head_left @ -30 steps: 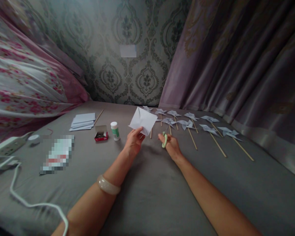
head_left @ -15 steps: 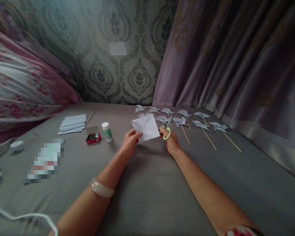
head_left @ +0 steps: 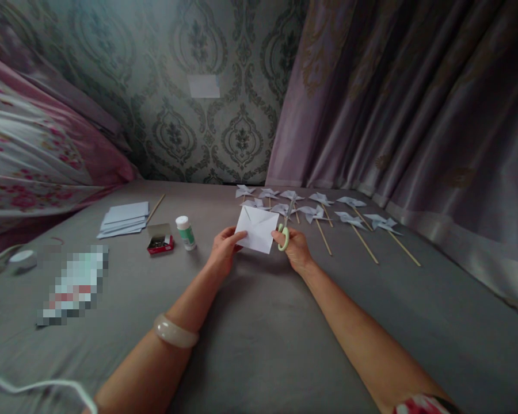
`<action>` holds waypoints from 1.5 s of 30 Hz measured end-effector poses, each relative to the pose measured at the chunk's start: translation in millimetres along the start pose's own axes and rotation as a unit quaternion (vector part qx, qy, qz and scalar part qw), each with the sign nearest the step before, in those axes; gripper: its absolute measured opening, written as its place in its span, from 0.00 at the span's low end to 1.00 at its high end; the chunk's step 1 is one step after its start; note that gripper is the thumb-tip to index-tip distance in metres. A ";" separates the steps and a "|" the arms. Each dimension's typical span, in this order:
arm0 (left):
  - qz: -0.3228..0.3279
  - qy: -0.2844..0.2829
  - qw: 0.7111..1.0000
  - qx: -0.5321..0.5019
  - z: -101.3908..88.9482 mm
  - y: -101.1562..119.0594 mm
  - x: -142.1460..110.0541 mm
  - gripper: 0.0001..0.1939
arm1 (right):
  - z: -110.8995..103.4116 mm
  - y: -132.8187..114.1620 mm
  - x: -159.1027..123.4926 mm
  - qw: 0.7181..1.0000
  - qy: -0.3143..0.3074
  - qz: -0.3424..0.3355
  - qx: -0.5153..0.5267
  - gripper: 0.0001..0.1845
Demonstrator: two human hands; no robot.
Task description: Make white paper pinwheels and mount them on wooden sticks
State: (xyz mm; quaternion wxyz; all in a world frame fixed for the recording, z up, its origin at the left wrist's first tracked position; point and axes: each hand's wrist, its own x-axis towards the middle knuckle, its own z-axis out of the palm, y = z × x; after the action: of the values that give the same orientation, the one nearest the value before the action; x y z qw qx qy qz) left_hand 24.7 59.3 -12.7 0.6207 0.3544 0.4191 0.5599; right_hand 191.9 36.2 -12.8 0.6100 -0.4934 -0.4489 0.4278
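Note:
A white square of paper (head_left: 258,230) with a slit near its upper left corner is pinched by my left hand (head_left: 225,247) at its left edge. My right hand (head_left: 297,248) has the scissors (head_left: 284,237) with pale green handles, their blades pointing up and away from me. The right thumb reaches the paper's right edge; whether it grips the sheet too I cannot tell. Behind the paper, several white paper pinwheels (head_left: 314,214) on thin wooden sticks lie in rows.
Left of my hands stand a white-capped glue bottle (head_left: 186,233) and an open red box of small metal pieces (head_left: 160,244). Farther left lie a stack of white paper (head_left: 124,218), a wooden stick (head_left: 156,209), a blurred packet (head_left: 75,282) and a white cord (head_left: 38,386).
The paper has been turned, and its slit corner now points up. My right hand has moved closer to the sheet, with the scissors more upright.

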 end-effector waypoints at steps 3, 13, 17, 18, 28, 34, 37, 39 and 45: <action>-0.026 0.009 0.999 -0.039 0.2 1.4 1.9 0.18 | 1.7 0.5 -0.9 1.000 0.003 -0.008 -0.017 0.18; -0.099 -0.041 0.988 -0.109 12.9 1.8 -12.1 0.15 | 5.4 6.5 1.3 0.997 0.068 -0.043 0.020 0.20; -0.107 -0.062 0.989 -0.085 19.6 -3.6 -19.0 0.15 | 7.5 8.6 1.8 0.993 0.103 -0.043 0.024 0.21; -0.105 -0.064 0.989 -0.078 20.7 -4.8 -20.1 0.15 | 8.0 9.1 1.5 0.993 0.106 -0.043 0.022 0.21; -0.050 -0.054 0.997 -0.039 16.7 -10.6 -17.1 0.16 | 7.2 8.6 -1.9 0.995 0.072 -0.061 -0.035 0.21; -0.037 -0.019 0.995 -0.086 13.7 -3.9 -11.7 0.18 | 6.2 3.5 -5.4 0.996 0.014 -0.014 -0.084 0.24; -0.030 0.005 0.991 -0.133 10.3 3.4 -7.8 0.19 | 8.2 0.1 -9.0 0.989 -0.060 0.025 -0.134 0.26; -0.020 0.018 0.988 -0.153 7.5 7.1 -5.0 0.20 | 10.0 -2.3 -11.7 0.980 -0.117 0.036 -0.160 0.27; -0.006 0.021 0.983 -0.181 2.4 11.4 -1.0 0.20 | 11.8 -0.7 -18.7 0.948 -0.223 0.008 -0.226 0.26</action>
State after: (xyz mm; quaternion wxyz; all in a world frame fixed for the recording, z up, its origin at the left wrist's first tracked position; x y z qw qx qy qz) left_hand 22.4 59.7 -1.2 0.6689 0.2222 0.3261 0.6299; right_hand 176.2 20.6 -13.2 0.3637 -0.5139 -0.6544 0.4188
